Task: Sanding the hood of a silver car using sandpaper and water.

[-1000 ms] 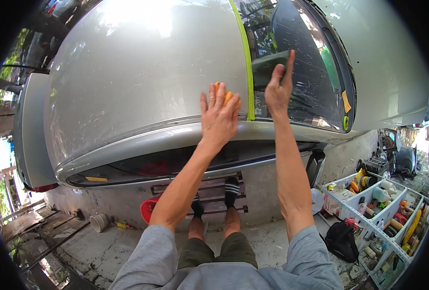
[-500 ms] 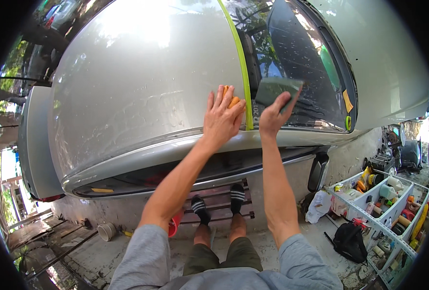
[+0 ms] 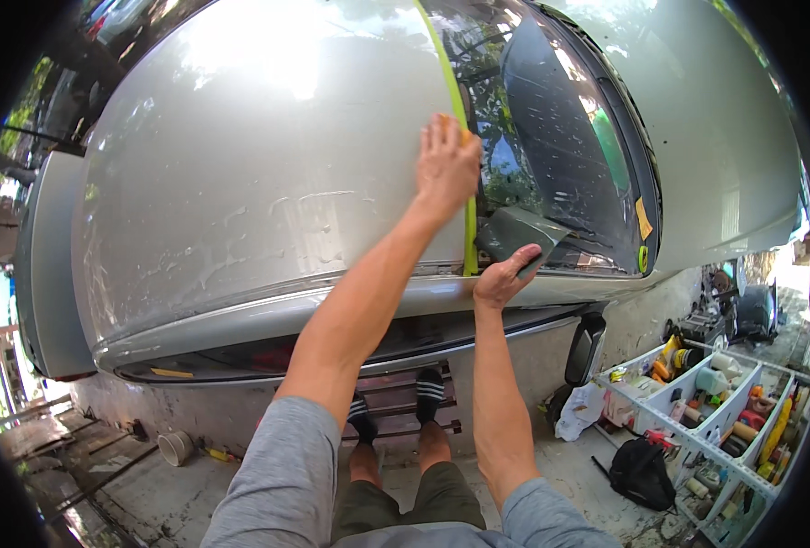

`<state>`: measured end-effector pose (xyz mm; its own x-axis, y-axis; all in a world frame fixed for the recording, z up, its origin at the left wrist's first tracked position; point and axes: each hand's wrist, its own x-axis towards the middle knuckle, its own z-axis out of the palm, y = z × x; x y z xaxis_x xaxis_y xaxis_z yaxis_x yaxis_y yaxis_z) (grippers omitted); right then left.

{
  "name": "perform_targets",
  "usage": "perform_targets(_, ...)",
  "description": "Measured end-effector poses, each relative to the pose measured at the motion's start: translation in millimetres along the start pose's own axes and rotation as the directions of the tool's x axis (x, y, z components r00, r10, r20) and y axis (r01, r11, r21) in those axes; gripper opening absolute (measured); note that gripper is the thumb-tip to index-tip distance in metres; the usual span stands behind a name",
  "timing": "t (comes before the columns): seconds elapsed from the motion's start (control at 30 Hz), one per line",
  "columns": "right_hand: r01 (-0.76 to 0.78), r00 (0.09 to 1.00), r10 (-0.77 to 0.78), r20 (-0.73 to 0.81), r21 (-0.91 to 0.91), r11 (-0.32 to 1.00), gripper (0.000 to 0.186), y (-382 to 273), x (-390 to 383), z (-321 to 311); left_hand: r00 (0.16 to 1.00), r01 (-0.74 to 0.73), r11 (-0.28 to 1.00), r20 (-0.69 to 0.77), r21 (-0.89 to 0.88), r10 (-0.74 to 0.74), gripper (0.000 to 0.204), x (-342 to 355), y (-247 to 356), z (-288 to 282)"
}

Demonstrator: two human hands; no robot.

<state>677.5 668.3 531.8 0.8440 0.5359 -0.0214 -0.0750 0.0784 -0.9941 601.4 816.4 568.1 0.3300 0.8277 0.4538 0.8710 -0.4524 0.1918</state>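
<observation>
My left hand (image 3: 447, 169) is closed over an orange sponge (image 3: 465, 137), mostly hidden under the fingers. It presses on the wet silver car roof (image 3: 268, 155), at the strip of lime-green masking tape (image 3: 471, 224) along the roof's front edge. Right of the tape, my right hand (image 3: 505, 279) grips a dark grey-green sheet that looks like sandpaper (image 3: 519, 236), thumb on top. That sheet is held over the near corner of the windshield (image 3: 560, 119).
Below the roof is a side mirror (image 3: 586, 349). My feet stand on a slatted bench (image 3: 400, 402). At right, a compartmented rack (image 3: 670, 402) holds bottles and tools, beside a black bag (image 3: 642, 473). A white bucket (image 3: 175, 447) sits at left.
My left hand has slid the sponge farther away along the tape. My right hand, with the sheet, has come nearer to me and the sheet has tilted.
</observation>
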Motion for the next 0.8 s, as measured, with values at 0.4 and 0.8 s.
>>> perform_targets(0.4,0.001,0.996,0.015,-0.09,0.18,0.984,0.058,-13,-6,3,0.734,0.678,0.606,-0.341,0.416,-0.587,0.038,-265,-412,-275)
perform_targets(0.8,0.105,0.991,-0.106,-0.081,-0.027,0.994,0.058,26,6,-11,0.998,0.059,0.998,-0.01,-0.015,-0.059,0.034,11,-26,2)
